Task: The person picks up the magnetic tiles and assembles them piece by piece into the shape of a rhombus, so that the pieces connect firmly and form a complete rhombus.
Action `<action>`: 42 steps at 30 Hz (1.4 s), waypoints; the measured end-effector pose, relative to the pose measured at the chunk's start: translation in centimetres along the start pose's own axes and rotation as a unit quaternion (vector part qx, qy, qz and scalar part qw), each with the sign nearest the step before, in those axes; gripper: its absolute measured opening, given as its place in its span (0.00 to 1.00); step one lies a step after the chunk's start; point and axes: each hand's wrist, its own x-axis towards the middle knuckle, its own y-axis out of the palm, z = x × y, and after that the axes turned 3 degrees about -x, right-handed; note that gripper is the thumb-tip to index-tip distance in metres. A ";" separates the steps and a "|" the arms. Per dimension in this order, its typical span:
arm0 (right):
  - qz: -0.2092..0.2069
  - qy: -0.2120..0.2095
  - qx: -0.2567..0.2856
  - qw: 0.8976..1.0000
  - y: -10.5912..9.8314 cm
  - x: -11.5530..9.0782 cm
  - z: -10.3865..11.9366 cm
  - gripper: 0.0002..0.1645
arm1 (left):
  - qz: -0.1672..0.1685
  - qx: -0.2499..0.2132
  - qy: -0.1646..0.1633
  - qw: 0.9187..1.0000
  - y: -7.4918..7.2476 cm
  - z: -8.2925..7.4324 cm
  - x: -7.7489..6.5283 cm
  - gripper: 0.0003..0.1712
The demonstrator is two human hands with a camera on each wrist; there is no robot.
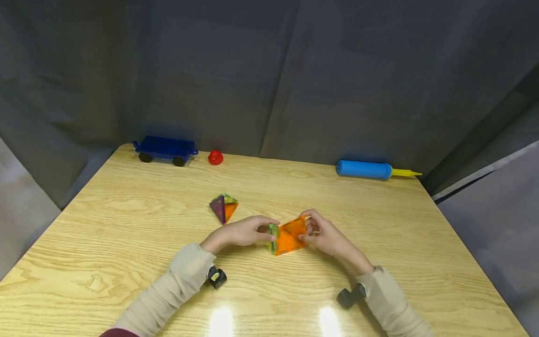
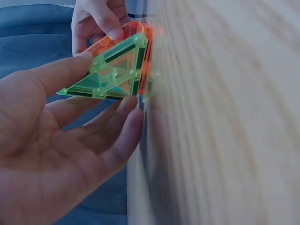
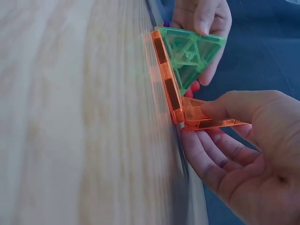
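Observation:
My left hand (image 1: 244, 231) pinches a translucent green triangular magnetic tile (image 2: 108, 77) between thumb and fingers. On the other side, my right hand (image 1: 328, 238) pinches an orange triangular magnetic tile (image 3: 192, 111), its thumb on the upper face. Between these two, another orange tile (image 1: 287, 243) lies flat at the table surface. In the right wrist view the green and held orange tiles stand up from opposite edges of that flat one, touching it. A small pyramid of purple, orange and green tiles (image 1: 218, 208) sits beyond my left hand.
A blue toy wagon (image 1: 165, 147) and a red rounded object (image 1: 215, 157) stand along the table's back left edge. At the back right lies a blue hand pump (image 1: 364, 169) with a yellow nozzle. A dark curtain (image 1: 269, 79) hangs behind the wooden table (image 1: 126, 224).

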 end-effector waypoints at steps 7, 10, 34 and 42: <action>0.014 -0.011 -0.006 1.000 0.4 -0.1 0.6 0.26 | -0.025 0.003 0.006 1.000 0.2 -0.3 0.2 0.28; 0.012 -0.019 -0.016 1.000 0.6 -0.1 0.8 0.26 | -0.031 0.002 0.008 0.999 0.3 -0.3 0.2 0.28; 0.007 -0.061 -0.070 0.996 1.2 0.2 1.1 0.25 | -0.064 0.053 0.036 0.996 1.3 -1.5 0.2 0.27; 0.011 -0.061 -0.081 0.995 1.2 0.2 1.5 0.25 | -0.062 0.042 0.029 0.997 1.2 -1.6 0.0 0.27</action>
